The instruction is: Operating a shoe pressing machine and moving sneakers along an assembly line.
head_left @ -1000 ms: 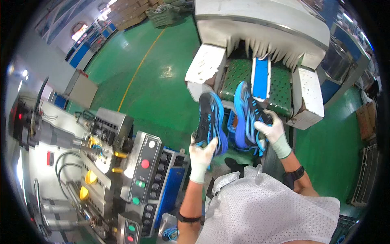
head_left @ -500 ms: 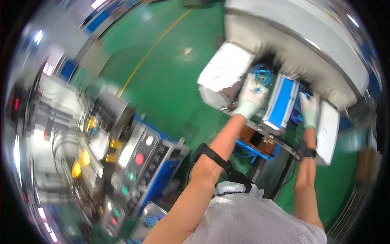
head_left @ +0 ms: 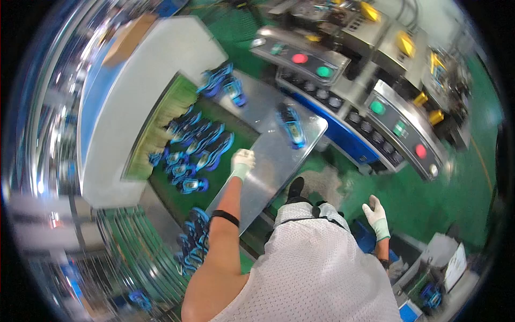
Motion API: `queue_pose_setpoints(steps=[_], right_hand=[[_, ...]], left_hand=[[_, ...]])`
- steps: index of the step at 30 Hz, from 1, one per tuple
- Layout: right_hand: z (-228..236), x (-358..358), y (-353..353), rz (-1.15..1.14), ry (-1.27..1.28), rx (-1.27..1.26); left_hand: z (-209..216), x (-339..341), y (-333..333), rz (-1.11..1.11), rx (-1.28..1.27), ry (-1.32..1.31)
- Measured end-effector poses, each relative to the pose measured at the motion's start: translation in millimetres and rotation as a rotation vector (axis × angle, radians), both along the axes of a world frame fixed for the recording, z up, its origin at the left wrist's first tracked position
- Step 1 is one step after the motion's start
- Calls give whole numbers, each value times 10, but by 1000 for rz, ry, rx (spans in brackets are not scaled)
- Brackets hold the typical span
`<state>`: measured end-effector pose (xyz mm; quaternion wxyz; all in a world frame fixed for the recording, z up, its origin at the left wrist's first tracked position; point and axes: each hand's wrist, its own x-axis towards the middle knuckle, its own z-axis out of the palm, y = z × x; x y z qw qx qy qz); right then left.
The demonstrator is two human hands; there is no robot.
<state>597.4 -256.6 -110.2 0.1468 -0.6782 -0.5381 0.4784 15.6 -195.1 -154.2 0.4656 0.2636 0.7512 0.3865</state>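
Note:
My left hand (head_left: 243, 160), in a pale glove, is closed above the edge where the steel table (head_left: 268, 172) meets the green conveyor belt (head_left: 214, 180). Nothing shows in its curled fingers. Several blue-and-black shoes (head_left: 201, 144) lie on the belt to its left. A single shoe (head_left: 291, 126) rests on the steel table, beyond my left hand and to its right. My right hand (head_left: 376, 214), also gloved, hangs over the green floor at the right. Its thumb stands apart from the other fingers, and it holds nothing.
A white curved machine housing (head_left: 129, 107) with a curtained opening stands over the belt. More shoes (head_left: 194, 241) sit at the belt's near side. Control panels with coloured buttons (head_left: 399, 129) line the machine ahead. A grey-framed station (head_left: 424, 268) stands at the lower right.
The view has swung to another part of the workplace. Both hands, earlier reaching to blue items at a machine opening, are now away from them and farther apart.

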Motion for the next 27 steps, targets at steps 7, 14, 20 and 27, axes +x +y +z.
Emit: queue_pose_setpoints(steps=[7,14,20,27], right_hand=[[-481,-847,628,238,-126,-169],[-195,-1265,760,423,-457,-376],[366,-2264,1392,623,-465,-177],[1442,-4111,1543,852,-56,-82]], left_hand=[[300,-2413,-2141,569,-210,799],[-170,-2568,-2301,276,-80,876],[118,-2662,-2191,275,-197,785],[1118,-1551,-1530,190,155,721]])
